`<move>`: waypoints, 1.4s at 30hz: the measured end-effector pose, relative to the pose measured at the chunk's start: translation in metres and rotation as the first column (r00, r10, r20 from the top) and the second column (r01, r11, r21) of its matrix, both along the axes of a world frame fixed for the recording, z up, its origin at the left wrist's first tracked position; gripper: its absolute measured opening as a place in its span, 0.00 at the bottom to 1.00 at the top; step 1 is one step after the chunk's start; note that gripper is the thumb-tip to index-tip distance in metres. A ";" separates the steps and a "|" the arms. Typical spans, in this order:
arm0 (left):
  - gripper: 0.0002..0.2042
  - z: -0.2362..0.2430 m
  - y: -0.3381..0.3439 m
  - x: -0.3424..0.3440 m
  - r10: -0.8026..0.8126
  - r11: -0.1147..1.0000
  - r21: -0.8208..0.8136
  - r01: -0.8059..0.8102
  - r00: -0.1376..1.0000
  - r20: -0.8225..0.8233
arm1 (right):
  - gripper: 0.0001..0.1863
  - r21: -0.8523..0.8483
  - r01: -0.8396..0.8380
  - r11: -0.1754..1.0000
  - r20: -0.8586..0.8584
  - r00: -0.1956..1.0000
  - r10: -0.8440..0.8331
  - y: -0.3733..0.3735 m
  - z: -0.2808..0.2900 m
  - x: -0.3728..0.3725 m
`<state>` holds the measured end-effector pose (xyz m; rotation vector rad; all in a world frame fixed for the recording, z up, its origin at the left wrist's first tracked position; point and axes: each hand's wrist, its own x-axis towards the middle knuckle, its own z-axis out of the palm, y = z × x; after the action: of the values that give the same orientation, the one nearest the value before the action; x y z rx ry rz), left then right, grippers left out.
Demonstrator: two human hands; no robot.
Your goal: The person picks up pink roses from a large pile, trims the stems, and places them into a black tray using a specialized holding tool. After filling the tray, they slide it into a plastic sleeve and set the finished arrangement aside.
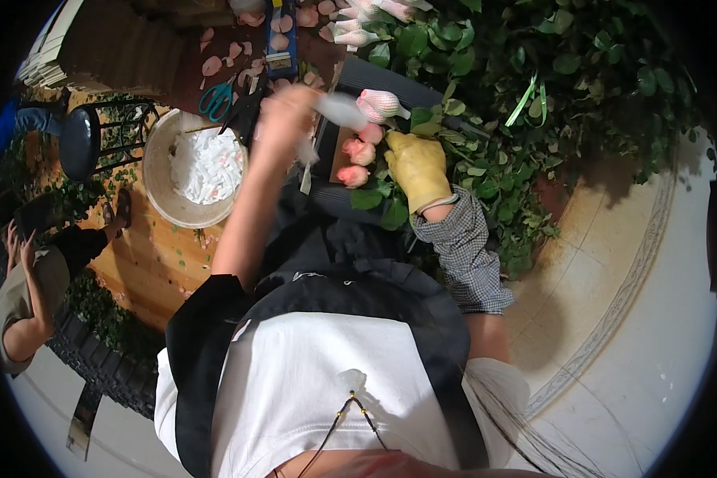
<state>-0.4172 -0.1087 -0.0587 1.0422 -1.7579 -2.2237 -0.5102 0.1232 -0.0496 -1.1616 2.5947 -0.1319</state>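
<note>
My left hand (285,119) is smeared by motion above the dark work surface. A whitish, blurred sleeve (341,111) sticks out from its fingers toward the roses. In a yellow glove, my right hand (417,169) curls around leafy rose stems just right of the flower heads. Several pink roses (358,151) lie beside the glove, their heads pointing left. Above them is a rose in a white mesh sleeve (379,105). A beige bucket (153,187) left of my forearm holds many small white sleeves (207,167).
Teal-handled scissors (216,101) lie beyond the bucket, near a blue tool (281,48) and scattered petals (212,65). Leafy stems (518,103) pile up at right. Stacked cardboard (119,56) and a black stool (80,143) stand at left. Another person (36,295) is at far left.
</note>
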 end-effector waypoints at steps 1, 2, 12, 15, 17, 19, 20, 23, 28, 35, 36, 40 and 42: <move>0.08 0.028 -0.020 0.003 0.221 0.975 0.040 -0.218 0.972 -0.086 | 0.11 0.000 0.021 1.000 -0.017 1.000 -0.021 0.001 -0.004 0.003; 0.07 0.045 -0.040 0.011 0.193 0.972 -0.109 -0.210 0.970 -0.150 | 0.11 0.006 0.022 1.000 -0.006 1.000 -0.022 0.003 0.000 0.004; 0.12 0.018 0.000 0.010 -0.517 0.788 -0.366 0.495 0.855 0.042 | 0.14 0.048 0.069 0.996 -0.207 0.977 -0.057 -0.018 0.013 -0.011; 0.19 0.026 0.020 -0.007 -0.510 0.700 -0.452 0.553 0.830 0.226 | 0.14 -0.202 0.107 0.974 -0.065 0.990 -0.122 -0.012 0.022 -0.015; 0.20 0.028 0.029 -0.014 -0.501 0.656 -0.515 0.552 0.829 0.250 | 0.12 -0.287 0.182 0.941 0.039 0.983 -0.178 -0.007 0.033 -0.012; 0.20 0.027 0.035 -0.022 -0.474 0.626 -0.561 0.541 0.836 0.278 | 0.11 -0.397 0.249 0.884 0.142 0.968 -0.208 -0.005 0.034 -0.014; 0.20 0.026 0.037 -0.025 -0.449 0.587 -0.605 0.537 0.838 0.309 | 0.11 -0.398 0.245 0.884 0.138 0.969 -0.206 -0.004 0.035 -0.014; 0.14 0.021 0.044 -0.023 -0.405 0.484 -0.780 0.395 0.892 0.200 | 0.10 -0.312 0.269 0.911 0.148 0.961 -0.233 -0.004 0.038 -0.014; 0.09 0.024 0.035 -0.027 -0.477 0.359 -0.904 0.234 0.878 0.038 | 0.11 -0.264 0.221 0.939 0.134 0.972 -0.191 -0.004 0.035 -0.018; 0.11 0.019 0.031 -0.028 -0.269 0.921 -0.332 0.201 0.948 -0.170 | 0.07 -0.290 0.151 0.945 -0.007 0.987 -0.160 -0.009 0.023 -0.021; 0.11 0.022 0.029 -0.027 -0.183 0.969 -0.195 0.152 0.972 -0.148 | 0.07 -0.285 0.147 0.947 -0.005 0.988 -0.155 -0.010 0.026 -0.023; 0.10 0.013 0.011 -0.011 -0.071 0.935 -0.354 0.006 0.983 -0.171 | 0.05 -0.352 0.104 0.930 -0.022 0.993 -0.119 -0.016 0.035 -0.027; 0.06 0.021 -0.010 -0.001 0.177 0.908 -0.352 -0.229 0.969 -0.174 | 0.07 -0.295 0.079 0.952 -0.050 0.994 -0.098 -0.010 0.024 -0.028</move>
<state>-0.4181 -0.1187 -0.0381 0.9133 -1.8165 -1.7079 -0.5382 0.1133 -0.0255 -1.1584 2.7523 -0.5240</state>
